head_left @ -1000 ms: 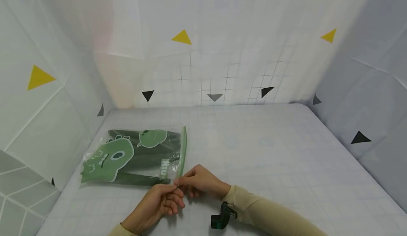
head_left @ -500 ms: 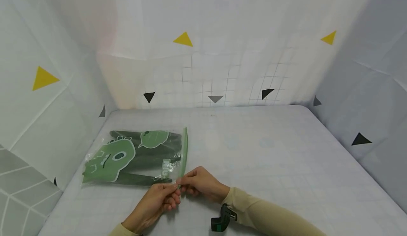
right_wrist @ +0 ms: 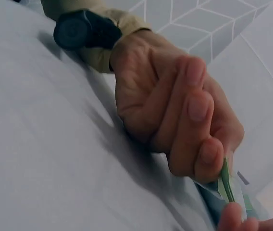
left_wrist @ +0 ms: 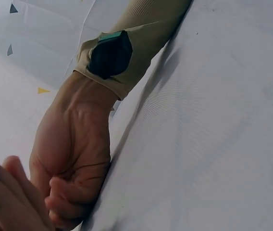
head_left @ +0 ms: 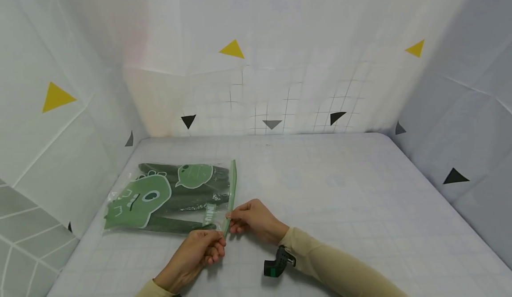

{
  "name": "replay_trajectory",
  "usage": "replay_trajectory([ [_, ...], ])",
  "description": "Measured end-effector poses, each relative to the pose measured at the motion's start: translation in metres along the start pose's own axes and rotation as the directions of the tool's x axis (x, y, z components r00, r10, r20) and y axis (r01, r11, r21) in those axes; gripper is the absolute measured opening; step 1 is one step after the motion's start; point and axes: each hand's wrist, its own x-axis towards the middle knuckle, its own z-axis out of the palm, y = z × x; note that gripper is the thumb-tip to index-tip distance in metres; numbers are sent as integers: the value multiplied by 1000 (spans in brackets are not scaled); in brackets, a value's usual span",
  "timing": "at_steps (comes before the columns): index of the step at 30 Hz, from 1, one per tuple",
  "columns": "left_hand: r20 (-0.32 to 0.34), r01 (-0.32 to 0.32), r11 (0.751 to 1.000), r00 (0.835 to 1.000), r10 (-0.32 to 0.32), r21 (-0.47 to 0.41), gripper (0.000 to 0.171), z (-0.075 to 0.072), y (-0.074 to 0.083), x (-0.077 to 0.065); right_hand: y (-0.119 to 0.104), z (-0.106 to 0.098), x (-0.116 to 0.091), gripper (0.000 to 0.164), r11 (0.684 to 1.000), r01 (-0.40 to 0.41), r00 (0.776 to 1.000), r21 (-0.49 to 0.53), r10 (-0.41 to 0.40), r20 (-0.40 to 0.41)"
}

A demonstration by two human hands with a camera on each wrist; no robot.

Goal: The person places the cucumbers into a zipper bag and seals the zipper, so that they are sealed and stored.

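A clear zip bag [head_left: 192, 195] with a green cartoon monster print lies flat on the left of the table, with something dark green inside. Its green zip strip [head_left: 232, 186] runs along the right edge. My left hand [head_left: 195, 252] pinches the near end of that strip between thumb and forefinger; the right wrist view shows the strip [right_wrist: 227, 180] coming out of these fingers. A little farther up, my right hand [head_left: 256, 220] pinches the strip's edge from the right. In the left wrist view, the right hand's [left_wrist: 74, 154] curled fingers hide its grip.
The white table [head_left: 340, 208] stretches out to the right of the bag. White cloth walls [head_left: 304, 30] with yellow and black triangles stand behind and at both sides. A small black camera [head_left: 278, 262] hangs at the right wrist, close above the table.
My right hand has moved up along the zip strip, away from my left hand, which stays at the near corner. The bag lies almost where it was.
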Motion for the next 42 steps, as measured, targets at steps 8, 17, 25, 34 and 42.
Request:
replay_trajectory([
  [8,-9,6,1000,1000,-6,-1,22,1,1,0,1,-4,9,16,999,30,999,32,-30,-23],
  [17,5,-4,1000,1000,4,-10,22,1,0,0,0,-8,15,19,997,72,997,27,-71,-24],
  [25,3,-13,1000,1000,13,-7,24,0,0,0,-2,-10,23,17,997,74,995,9,-73,-61],
  [34,-8,-14,1000,1000,14,10,24,0,2,-2,-7,-12,27,20,997,82,995,10,-82,-62],
  [42,-18,-47,998,999,48,47,25,1,6,-7,-14,-8,23,19,996,92,992,-16,-93,-82],
])
